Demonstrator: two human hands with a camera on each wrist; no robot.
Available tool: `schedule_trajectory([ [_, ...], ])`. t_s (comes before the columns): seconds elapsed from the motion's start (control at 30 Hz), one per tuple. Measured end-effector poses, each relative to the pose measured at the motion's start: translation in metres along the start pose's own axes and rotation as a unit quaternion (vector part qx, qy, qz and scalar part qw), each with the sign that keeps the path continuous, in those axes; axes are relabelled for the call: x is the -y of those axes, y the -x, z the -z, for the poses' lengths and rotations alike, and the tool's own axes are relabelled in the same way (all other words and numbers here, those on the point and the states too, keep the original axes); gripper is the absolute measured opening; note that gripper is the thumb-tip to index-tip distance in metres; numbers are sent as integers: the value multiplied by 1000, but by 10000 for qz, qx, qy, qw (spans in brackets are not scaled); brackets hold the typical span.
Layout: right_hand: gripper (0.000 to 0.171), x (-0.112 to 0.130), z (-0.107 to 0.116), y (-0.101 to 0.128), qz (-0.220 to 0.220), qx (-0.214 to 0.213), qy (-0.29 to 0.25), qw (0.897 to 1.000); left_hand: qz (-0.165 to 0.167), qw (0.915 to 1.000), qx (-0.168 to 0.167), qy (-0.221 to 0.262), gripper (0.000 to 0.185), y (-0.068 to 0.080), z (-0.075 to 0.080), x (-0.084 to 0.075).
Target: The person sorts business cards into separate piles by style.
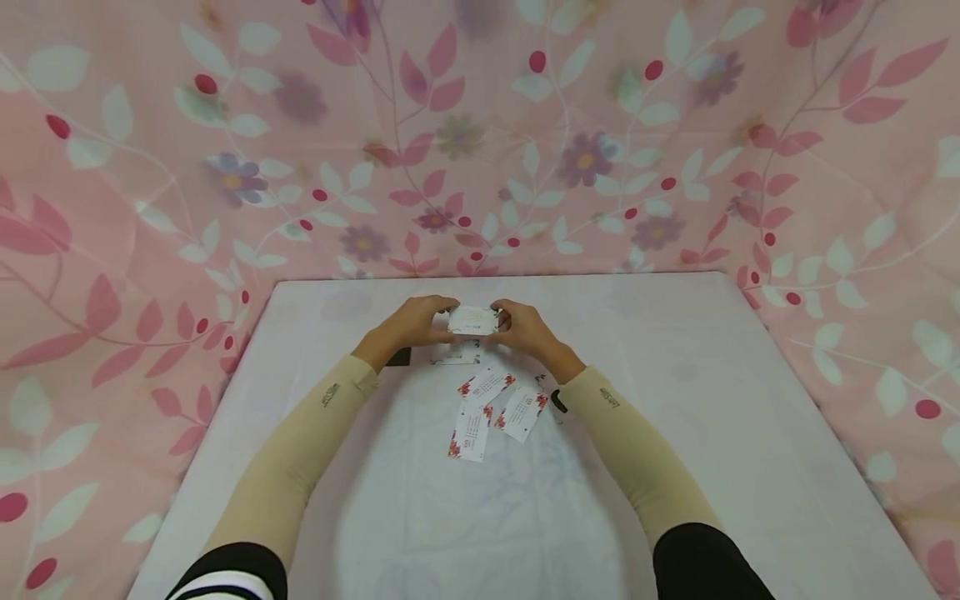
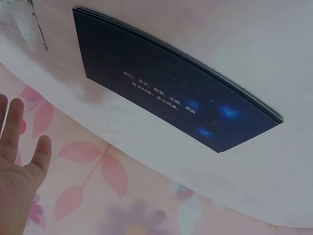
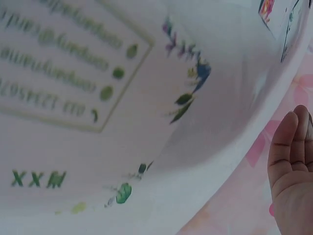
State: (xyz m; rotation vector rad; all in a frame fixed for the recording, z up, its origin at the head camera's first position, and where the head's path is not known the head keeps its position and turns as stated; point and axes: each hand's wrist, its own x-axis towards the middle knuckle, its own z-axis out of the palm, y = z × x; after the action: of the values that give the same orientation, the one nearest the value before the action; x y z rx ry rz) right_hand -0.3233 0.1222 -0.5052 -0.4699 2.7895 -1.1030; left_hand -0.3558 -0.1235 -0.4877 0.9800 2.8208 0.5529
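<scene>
Over the far middle of the white table (image 1: 675, 433), both hands hold a small stack of white cards (image 1: 472, 320) between them. My left hand (image 1: 448, 313) pinches its left end and my right hand (image 1: 501, 317) its right end. Just below the hands, three white cards with red floral corners (image 1: 487, 384) (image 1: 471, 433) (image 1: 523, 412) lie loose on the table. Another pale card (image 1: 457, 357) lies under the held stack. The left wrist view shows a dark blue card stack (image 2: 171, 88) on the table beside my palm (image 2: 19, 171). A white card with green print (image 3: 73, 73) fills the right wrist view.
A pink floral cloth (image 1: 480, 142) hangs behind the table and along both sides. The dark card stack (image 1: 398, 357) lies by my left wrist. Both forearms wear beige sleeves (image 1: 300, 450) and reach in from the near edge.
</scene>
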Motion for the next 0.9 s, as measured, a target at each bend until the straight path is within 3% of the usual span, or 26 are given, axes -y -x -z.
schedule_trajectory([
  [0.17,65,3,-5,2,-29,88,-60,9999,12,10000,-31,-86,63,6,0,-1],
  [0.33,65,10,-8,5,24,245,-70,9997,173,9985,84,-504,63,14,0,-2],
  [0.53,63,20,-16,1,142,448,352,9983,374,9949,184,-915,63,20,1,2],
  [0.9,64,24,-35,2,-224,646,1245,9899,661,9911,641,-957,64,23,-11,4],
])
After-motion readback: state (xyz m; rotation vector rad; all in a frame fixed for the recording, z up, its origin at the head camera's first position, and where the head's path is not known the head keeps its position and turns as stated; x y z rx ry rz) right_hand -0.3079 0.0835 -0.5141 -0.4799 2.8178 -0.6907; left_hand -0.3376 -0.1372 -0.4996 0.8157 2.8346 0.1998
